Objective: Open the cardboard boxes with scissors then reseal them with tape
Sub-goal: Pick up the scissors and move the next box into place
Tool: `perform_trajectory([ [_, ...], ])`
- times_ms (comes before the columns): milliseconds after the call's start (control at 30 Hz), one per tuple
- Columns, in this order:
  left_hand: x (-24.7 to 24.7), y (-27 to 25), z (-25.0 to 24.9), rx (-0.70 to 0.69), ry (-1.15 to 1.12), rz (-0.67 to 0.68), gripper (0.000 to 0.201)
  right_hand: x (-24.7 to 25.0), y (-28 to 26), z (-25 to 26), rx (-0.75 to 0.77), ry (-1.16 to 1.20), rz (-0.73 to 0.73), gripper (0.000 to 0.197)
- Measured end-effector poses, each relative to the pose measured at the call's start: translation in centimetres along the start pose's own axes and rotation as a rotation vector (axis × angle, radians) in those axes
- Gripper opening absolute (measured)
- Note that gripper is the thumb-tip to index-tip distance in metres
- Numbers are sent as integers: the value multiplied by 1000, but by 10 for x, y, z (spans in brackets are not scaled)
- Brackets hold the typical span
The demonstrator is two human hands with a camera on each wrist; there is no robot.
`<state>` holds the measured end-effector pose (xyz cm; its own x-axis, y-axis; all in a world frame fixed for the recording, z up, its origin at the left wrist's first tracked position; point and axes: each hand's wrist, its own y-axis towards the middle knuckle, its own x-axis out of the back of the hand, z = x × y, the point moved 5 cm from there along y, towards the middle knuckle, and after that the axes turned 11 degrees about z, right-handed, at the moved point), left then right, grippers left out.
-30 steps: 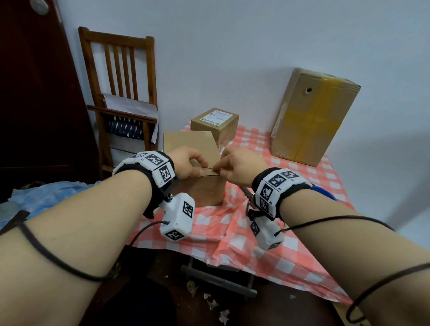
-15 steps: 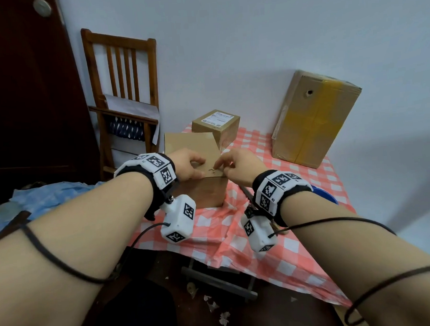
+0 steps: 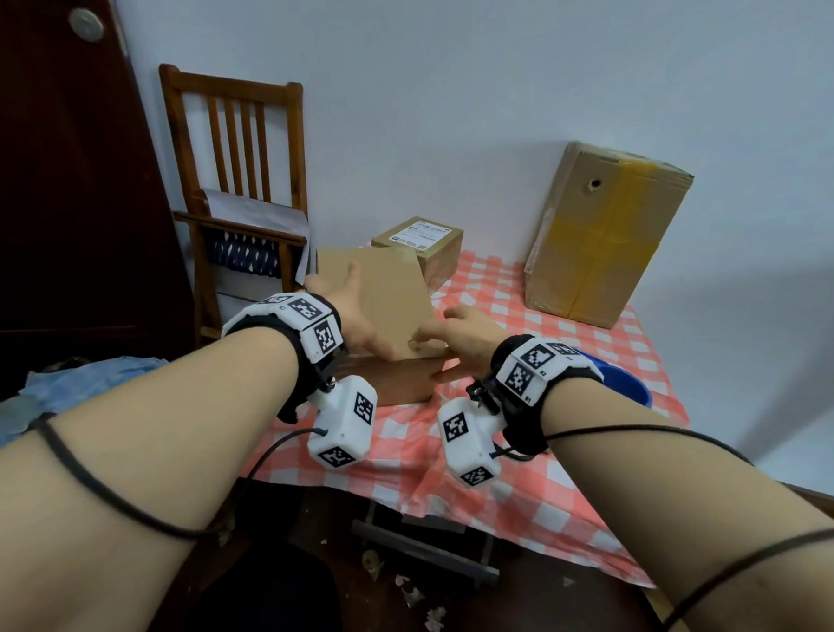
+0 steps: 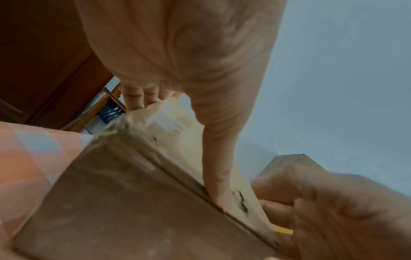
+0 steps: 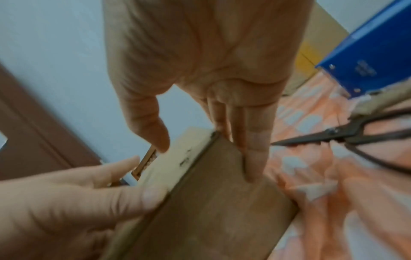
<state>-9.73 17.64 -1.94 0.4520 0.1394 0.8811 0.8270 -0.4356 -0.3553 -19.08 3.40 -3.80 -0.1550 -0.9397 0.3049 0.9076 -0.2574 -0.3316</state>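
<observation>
On checked cloth (image 3: pixel 600 354) | left hand (image 3: pixel 357 314), right hand (image 3: pixel 464 332), fingers straight, press matte cardboard box (image 3: pixel 394 380) flaps

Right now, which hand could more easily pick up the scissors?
Right. The scissors lie on the checked cloth just beside the right hand, while the left hand rests across the small box.

A: Where's the plain brown cardboard box (image 3: pixel 399 379)?

B: Centre of the head view, flap (image 3: pixel 380 293) raised.

A: The others?

B: A small brown labelled carton (image 3: pixel 426 247) just behind; a tall yellow-taped cardboard box (image 3: pixel 599 238) tilted, upper right.

A: Scissors?

B: Dark metal scissors (image 5: pixel 347 137), right edge of the right-wrist view, blades closed.
</observation>
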Motion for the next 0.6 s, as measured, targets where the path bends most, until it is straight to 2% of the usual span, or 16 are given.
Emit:
perform_trajectory([
  [100, 2, 0, 7, 16, -62, -4, 149, -1, 1, -2, 54, -109, 53, 39],
  [167, 4, -1, 12, 43, -86, -10, 151, 2, -1, -6, 73, -74, 86, 34],
  [200, 7, -3, 14, 56, -95, -41, 149, 3, -2, -8, 88, -41, 105, 35],
  [267, 20, -13, 13, 54, -41, -185, 142, 3, -7, -10, 118, -6, 127, 36],
  [333, 32, -24, -1, -20, 142, -298, 139, 2, -10, -11, 147, -14, 136, 41],
  [400, 35, -32, -20, -145, 385, -230, 144, 1, -11, -10, 180, -29, 119, 44],
  [500, 23, -34, -36, -224, 703, 12, 159, 1, -10, -7, 219, -13, 103, 53],
  [567, 15, -34, -41, -251, 895, 17, 158, 1, -11, -6, 231, 2, 114, 53],
  [600, 11, -34, -46, -278, 965, -17, 150, 1, -11, -6, 233, 13, 124, 52],
])
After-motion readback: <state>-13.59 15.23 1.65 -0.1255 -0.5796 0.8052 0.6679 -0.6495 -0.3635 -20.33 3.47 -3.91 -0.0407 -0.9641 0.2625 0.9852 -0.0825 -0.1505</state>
